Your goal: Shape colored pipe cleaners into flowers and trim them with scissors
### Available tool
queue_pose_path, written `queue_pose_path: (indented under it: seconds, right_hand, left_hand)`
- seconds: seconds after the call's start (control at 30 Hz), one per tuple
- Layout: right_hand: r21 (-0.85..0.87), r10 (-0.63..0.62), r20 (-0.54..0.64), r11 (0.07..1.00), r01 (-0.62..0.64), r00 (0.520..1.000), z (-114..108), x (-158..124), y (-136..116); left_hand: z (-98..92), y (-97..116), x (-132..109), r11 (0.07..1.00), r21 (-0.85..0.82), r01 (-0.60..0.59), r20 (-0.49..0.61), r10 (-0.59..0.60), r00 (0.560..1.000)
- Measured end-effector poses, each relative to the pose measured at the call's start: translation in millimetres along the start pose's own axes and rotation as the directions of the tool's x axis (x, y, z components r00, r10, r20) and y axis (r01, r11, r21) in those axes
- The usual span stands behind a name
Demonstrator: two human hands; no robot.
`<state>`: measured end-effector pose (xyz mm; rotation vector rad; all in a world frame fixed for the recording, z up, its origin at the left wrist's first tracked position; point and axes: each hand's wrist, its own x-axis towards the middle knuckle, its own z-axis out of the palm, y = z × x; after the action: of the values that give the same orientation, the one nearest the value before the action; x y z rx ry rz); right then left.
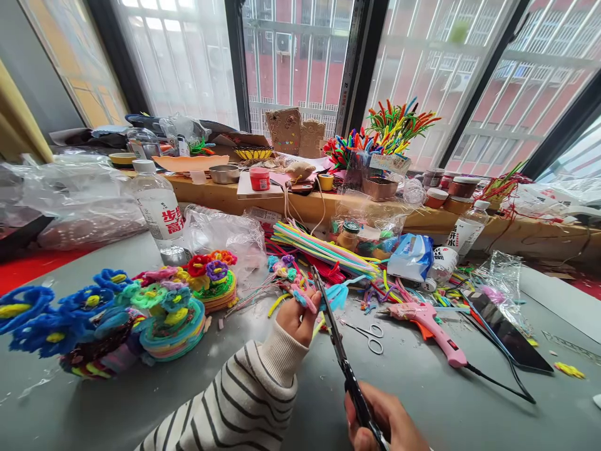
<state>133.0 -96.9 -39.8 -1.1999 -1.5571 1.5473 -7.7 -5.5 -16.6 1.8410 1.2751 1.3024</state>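
Observation:
My left hand (295, 321), in a striped sleeve, is closed on a small pink and blue fuzzy pipe-cleaner piece (306, 300). My right hand (387, 413) grips a pair of long dark scissors (337, 341) by the handles at the lower middle. Their blades point up and away, with the tips beside the fuzzy piece; whether they touch it I cannot tell. Light blue strands (337, 295) show just right of the blades. Small silver scissors (370, 335) lie on the grey table (310, 401) beyond my right hand.
Pipe-cleaner flower pots (173, 338) stand on the left near a water bottle (162, 213). A pink glue gun (434, 326) and a phone (507, 332) lie on the right. Bundled pipe cleaners (323, 247) lie behind my hands, below a cluttered wooden ledge (211, 194).

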Motion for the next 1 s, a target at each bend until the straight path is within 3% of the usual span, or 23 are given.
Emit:
queue_pose_path:
  seconds: [0.13, 0.33, 0.63, 0.8, 1.0]
  right_hand:
    - [0.085, -0.04, 0.073, 0.996, 0.034, 0.997, -3, 1, -3]
    - [0.039, -0.047, 0.053, 0.998, 0.045, 0.997, -10, 1, -4]
    - [0.001, -0.069, 0.079, 0.998, 0.069, 0.994, -13, 3, 5]
    - [0.06, -0.12, 0.186, 0.992, 0.111, 0.975, -20, 5, 4]
    - [0.023, -0.151, 0.139, 0.989, 0.149, 0.979, -20, 7, 6]
  left_hand:
    - [-0.9, 1, 0, 0.998, 0.019, -0.053, 0.024, 0.052, 0.998]
    - [-2.0, 2, 0, 0.993, 0.046, -0.107, 0.04, 0.105, 0.994]
    - [-2.9, 4, 0, 0.997, 0.015, -0.076, 0.059, 0.075, 0.995]
    - [-3.1, 3, -1, 0.998, 0.006, -0.06, 0.088, 0.059, 0.994]
    - [-2.3, 2, -2, 0.999, -0.034, -0.027, 0.062, 0.029, 0.998]
